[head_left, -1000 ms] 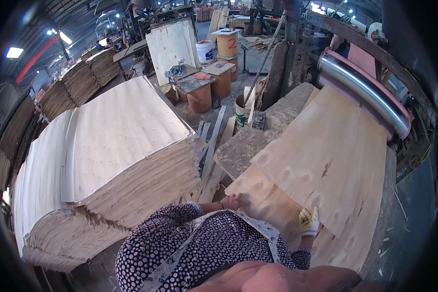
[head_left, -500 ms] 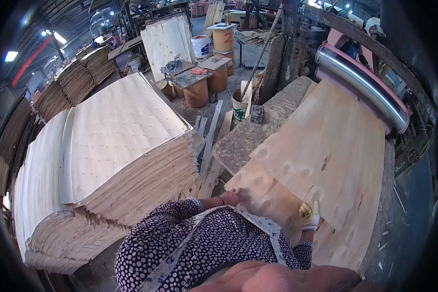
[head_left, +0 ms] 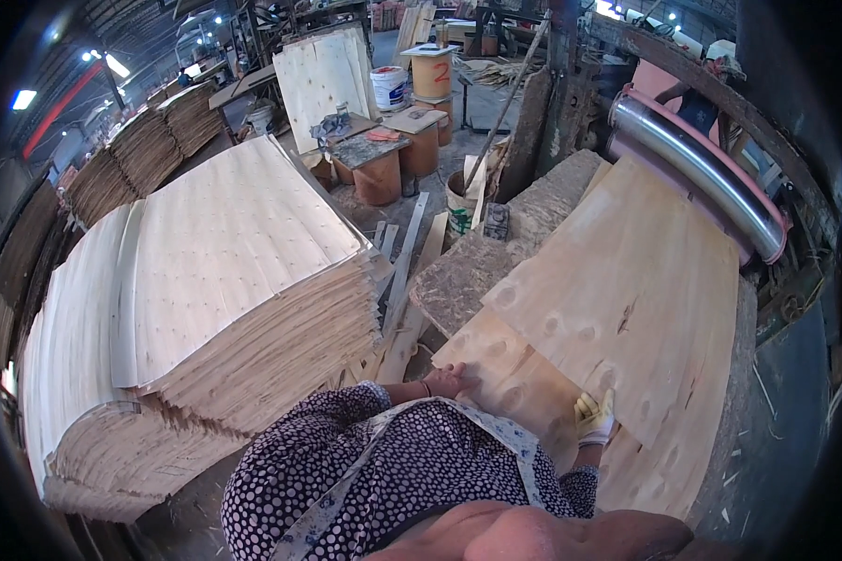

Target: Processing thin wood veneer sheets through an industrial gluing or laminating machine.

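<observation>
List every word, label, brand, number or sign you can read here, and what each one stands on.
Brown cylindrical drum with a pale flat top: one large red numeral, legible, but I don't copy out markings.
White plastic bucket: blue label, its lettering too small to read.
Off-white bucket with wood strips in it: green marking, too blurred to read.
Thin tan wood veneer sheets: no readable text.

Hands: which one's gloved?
The right hand, at the veneer sheets, wearing a yellow-and-white glove; the left hand is bare.
</observation>
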